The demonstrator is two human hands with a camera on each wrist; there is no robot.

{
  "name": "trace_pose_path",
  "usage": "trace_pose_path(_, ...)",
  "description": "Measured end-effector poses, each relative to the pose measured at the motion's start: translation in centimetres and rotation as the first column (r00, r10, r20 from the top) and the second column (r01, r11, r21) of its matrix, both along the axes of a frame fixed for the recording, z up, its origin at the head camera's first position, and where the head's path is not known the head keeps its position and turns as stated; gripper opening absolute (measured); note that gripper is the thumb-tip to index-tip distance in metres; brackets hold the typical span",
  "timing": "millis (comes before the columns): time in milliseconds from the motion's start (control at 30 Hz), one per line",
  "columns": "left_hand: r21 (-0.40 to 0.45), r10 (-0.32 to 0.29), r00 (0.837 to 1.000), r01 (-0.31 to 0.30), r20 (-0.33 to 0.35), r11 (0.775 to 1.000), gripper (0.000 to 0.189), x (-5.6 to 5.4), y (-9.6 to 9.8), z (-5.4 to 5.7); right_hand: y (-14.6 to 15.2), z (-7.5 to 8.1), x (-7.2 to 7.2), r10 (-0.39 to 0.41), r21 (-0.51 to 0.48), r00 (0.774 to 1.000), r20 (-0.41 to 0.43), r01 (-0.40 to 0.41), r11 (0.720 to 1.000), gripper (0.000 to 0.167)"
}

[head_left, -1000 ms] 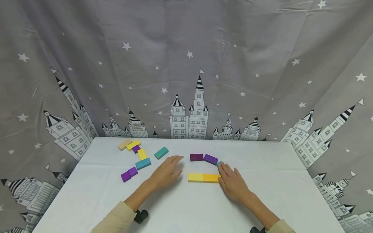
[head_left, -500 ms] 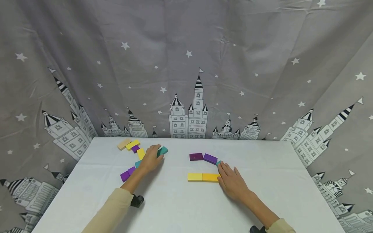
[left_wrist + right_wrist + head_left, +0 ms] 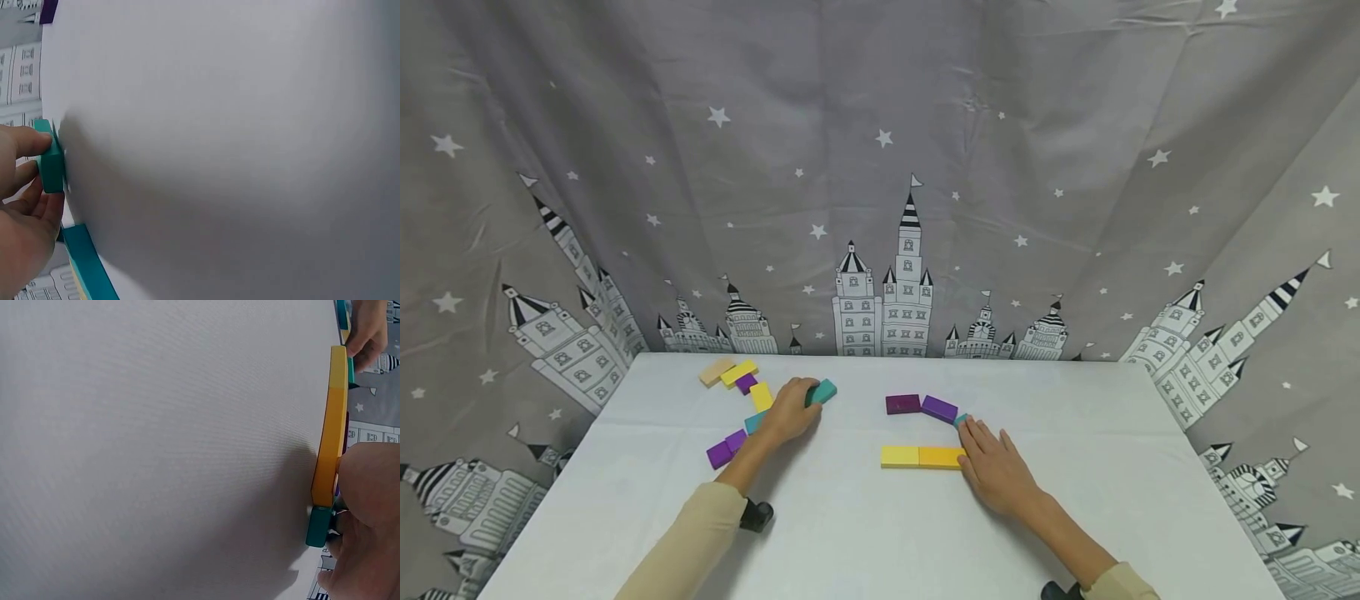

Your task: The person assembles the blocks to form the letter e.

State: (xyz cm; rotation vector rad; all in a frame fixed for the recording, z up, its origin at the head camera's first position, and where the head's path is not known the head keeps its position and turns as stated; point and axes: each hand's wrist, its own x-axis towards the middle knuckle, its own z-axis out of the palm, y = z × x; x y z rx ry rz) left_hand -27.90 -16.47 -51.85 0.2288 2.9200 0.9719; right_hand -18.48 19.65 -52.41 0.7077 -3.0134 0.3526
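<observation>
My left hand (image 3: 792,414) pinches a green block (image 3: 825,392) between thumb and fingers on the left half of the table; the left wrist view shows this green block (image 3: 54,172) raised on edge in the fingertips. Fingers extended, my right hand (image 3: 995,471) rests at the right end of two rows of blocks, its palm side hidden. Its fingertips cover most of a teal block (image 3: 960,420) that ends an arc with a maroon block (image 3: 903,404) and a purple block (image 3: 939,408). By its thumb lie a yellow block (image 3: 899,456) and an orange block (image 3: 938,457), end to end.
To the left lies a loose chain of a tan block (image 3: 717,372), several yellow and purple blocks, and a blue block (image 3: 756,422) partly behind my left hand. A grey castle-print curtain (image 3: 880,167) hangs at the back edge of the white table (image 3: 1112,433).
My left hand has moved left from mid-table to the green block and taken hold of it; the block has shifted slightly. My right hand has stayed in place.
</observation>
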Motion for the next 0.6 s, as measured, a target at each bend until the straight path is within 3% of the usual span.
trace_pose_path(233,0.081,-0.077,0.995,0.081,-0.060,0.993,0.043,1.0,2.0,-0.2,0.0,0.3,0.1,-0.002,0.017,1.000,0.004,0.002,1.000,0.055)
trace_pose_path(600,0.138,-0.108,0.990,0.119,-0.087,0.983,0.039,1.6,4.6,-1.0,-0.1,0.2,0.0,-0.014,0.051,1.000,0.019,0.013,0.999,0.056)
